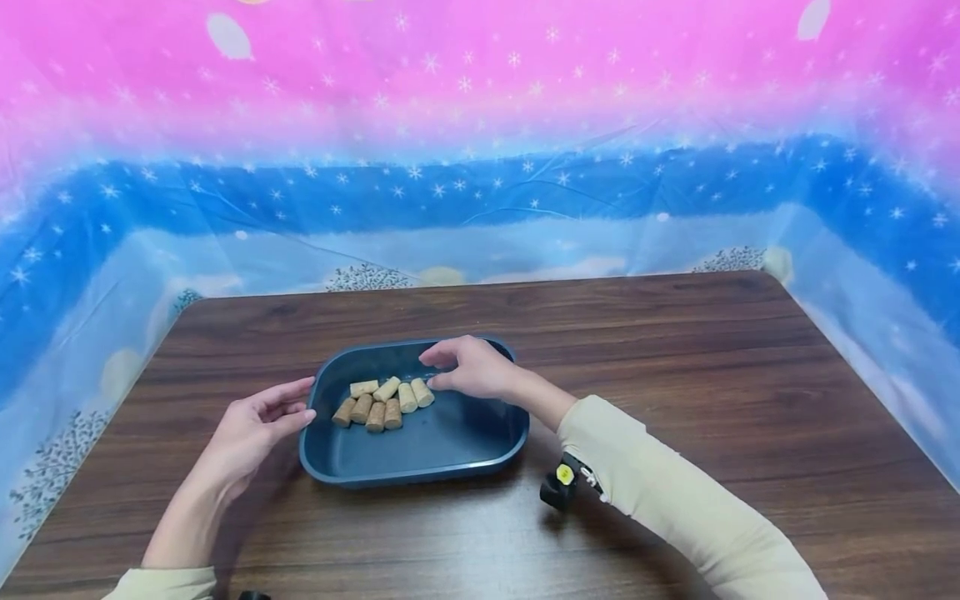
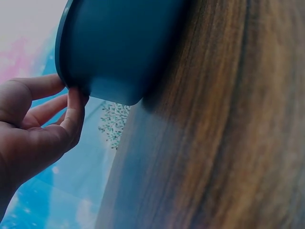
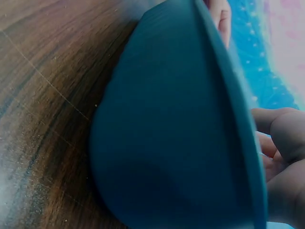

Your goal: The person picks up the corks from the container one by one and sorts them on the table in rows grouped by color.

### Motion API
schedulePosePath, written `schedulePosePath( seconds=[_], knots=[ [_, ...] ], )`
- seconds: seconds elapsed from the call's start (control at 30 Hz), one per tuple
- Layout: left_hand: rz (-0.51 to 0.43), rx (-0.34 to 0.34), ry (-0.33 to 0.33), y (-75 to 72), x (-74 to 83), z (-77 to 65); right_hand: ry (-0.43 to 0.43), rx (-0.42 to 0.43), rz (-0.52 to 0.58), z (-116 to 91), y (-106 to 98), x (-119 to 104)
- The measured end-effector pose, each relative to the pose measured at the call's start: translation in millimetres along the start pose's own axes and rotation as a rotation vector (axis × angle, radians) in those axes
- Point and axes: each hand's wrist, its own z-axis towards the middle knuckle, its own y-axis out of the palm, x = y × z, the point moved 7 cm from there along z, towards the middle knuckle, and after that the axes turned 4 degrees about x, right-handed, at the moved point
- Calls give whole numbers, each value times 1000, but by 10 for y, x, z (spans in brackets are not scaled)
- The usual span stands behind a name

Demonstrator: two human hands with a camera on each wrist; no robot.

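Note:
A dark blue rectangular tub (image 1: 450, 446) with rounded corners sits on the wooden table. Inside, toward its left half, several corks (image 1: 375, 414) lie close together in two rough rows; the paler ones are behind and to the right. My left hand (image 1: 251, 429) touches the tub's left rim from outside with thumb and fingertips, its fingers loosely bent. My right hand (image 1: 480, 367) reaches over the tub, thumb and fingers apart, with the thumb tip beside the rightmost pale cork (image 1: 423, 392). In the right wrist view the tub wall hides the corks and part of that hand (image 3: 286, 148).
The brown wood-grain table (image 1: 675, 375) extends around the tub. A pink and blue snowflake-printed cloth (image 1: 480, 187) hangs behind and along both sides. A black strap device (image 1: 558, 487) is at my right wrist, near the sleeve (image 1: 660, 475).

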Motion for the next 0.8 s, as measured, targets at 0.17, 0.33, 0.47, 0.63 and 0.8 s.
schedulePosePath(
  seconds=[0.17, 0.33, 0.47, 0.63, 0.8],
  knots=[
    [-25, 3, -7, -3, -33, 3, 32, -28, -19, 89, 103, 27],
    [-44, 1, -4, 17, -37, 26, 60, -29, -31, 137, 160, 63],
    [-66, 0, -17, 34, -47, 39, 71, -31, -37, 154, 194, 95],
    [-98, 9, -21, 35, -61, 46, 77, -26, -39, 180, 211, 116],
    [-147, 15, -13, 9, -89, 29, 76, -28, -52, 220, 257, 109]
  ],
)
